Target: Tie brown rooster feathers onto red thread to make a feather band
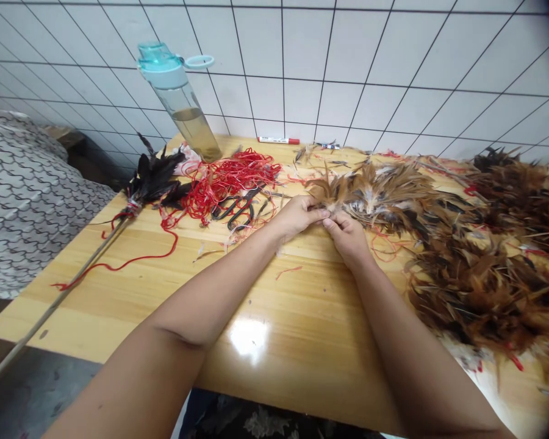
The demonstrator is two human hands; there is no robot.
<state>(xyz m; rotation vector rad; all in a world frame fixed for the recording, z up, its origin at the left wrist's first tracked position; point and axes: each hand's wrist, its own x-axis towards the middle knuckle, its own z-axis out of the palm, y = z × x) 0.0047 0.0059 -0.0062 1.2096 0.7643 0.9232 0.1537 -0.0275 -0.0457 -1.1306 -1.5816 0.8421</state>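
Observation:
Both my hands meet at the middle of the wooden table [274, 305]. My left hand [297, 214] is closed, its fingers pinching the base of a small bunch of brown feathers [370, 192]. My right hand [345, 235] is closed too, thumb and fingers pressed on the same feather stems right beside the left. The bunch fans out away from me.
A large heap of brown feathers [489, 268] covers the right side. A tangle of red string [229, 180] and black scissors [238, 210] lie left of my hands. A stick with black feathers [150, 180], a water bottle [183, 103] and a red marker [278, 140] stand further back.

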